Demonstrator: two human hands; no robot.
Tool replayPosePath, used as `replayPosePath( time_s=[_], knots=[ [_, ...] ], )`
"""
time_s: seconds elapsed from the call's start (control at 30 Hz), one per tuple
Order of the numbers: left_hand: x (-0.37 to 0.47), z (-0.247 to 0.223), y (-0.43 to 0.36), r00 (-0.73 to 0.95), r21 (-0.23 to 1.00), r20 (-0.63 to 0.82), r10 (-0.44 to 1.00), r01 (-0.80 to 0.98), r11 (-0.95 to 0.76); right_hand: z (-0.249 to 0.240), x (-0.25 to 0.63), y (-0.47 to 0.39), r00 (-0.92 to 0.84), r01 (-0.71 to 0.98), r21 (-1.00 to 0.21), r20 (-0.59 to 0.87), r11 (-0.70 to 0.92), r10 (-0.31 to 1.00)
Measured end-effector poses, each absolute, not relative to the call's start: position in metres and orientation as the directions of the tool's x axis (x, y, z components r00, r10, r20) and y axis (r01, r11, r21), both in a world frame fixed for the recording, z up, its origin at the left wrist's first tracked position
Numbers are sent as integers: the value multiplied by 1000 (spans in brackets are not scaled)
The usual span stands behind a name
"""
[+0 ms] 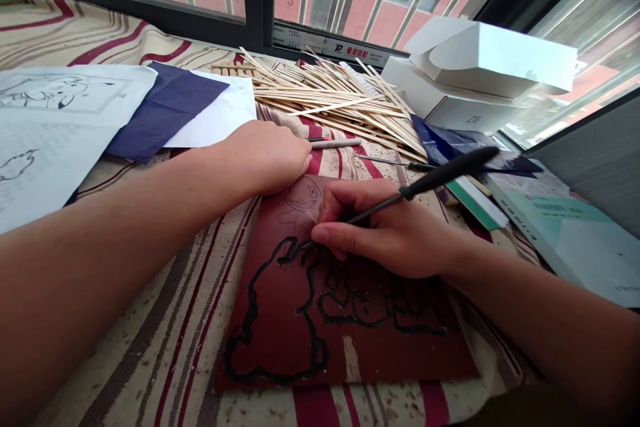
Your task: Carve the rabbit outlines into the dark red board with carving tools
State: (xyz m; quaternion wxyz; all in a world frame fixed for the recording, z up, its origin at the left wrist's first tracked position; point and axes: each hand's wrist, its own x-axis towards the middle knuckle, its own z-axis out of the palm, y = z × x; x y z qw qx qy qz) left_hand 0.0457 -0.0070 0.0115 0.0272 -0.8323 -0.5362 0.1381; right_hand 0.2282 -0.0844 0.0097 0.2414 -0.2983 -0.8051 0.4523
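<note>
A flat reddish-brown board [280,300] lies on the striped cloth, bearing thick black outlines and thin sketched lines near its top. My right hand [380,230] pinches the metal shaft of a thin carving tool [450,170], whose black handle slants up to the right. Its tip is on the black outline in the board's upper part. A fine pale sliver [313,217] shows beside my fingers. My left hand [270,153] is curled and pressed on the board's top left corner; its fingertips are hidden. Just past it lies a grey pen [340,143].
Many thin wooden sticks [330,93] are heaped by the window. White boxes [470,73] stand at back right, above a second thin tool [395,161] and a pale green book [565,227]. Drawing sheets [65,127] and dark blue paper [160,107] lie left.
</note>
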Motion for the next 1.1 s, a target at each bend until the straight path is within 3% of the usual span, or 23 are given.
replayPosePath(
  time_s=[0.13, 0.6, 1.1],
  knots=[
    [46, 9, -6, 381, -179, -204, 902, 891, -417, 8, 228, -86, -675, 242, -923, 60, 298, 735],
    [49, 16, -12, 426, -232, -203, 881, 854, -467, 7, 231, -83, -748, 265, -797, 186, 543, 637],
    [45, 15, -10, 409, -188, -197, 891, 876, -443, 2, 233, -79, -769, 191, -845, 187, 499, 611]
  ],
)
